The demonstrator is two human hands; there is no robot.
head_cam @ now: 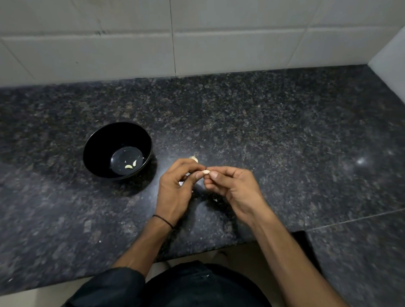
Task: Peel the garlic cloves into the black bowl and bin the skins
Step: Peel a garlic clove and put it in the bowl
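A black bowl [96, 144] stands on the dark granite counter, left of my hands, with two peeled garlic cloves [130, 165] at its bottom. My left hand [175, 189] and my right hand [231, 187] meet above the counter and pinch one small pale garlic clove [206, 171] between their fingertips. Just beyond my left hand, a bit of unpeeled garlic [194, 158] lies on the counter, mostly hidden by my fingers. Small white skin scraps [181, 183] lie under my hands.
The granite counter [289, 138] runs wide to the right and meets a white tiled wall [191, 37] at the back and at the far right. Its front edge is cut in near my body. No bin is in view.
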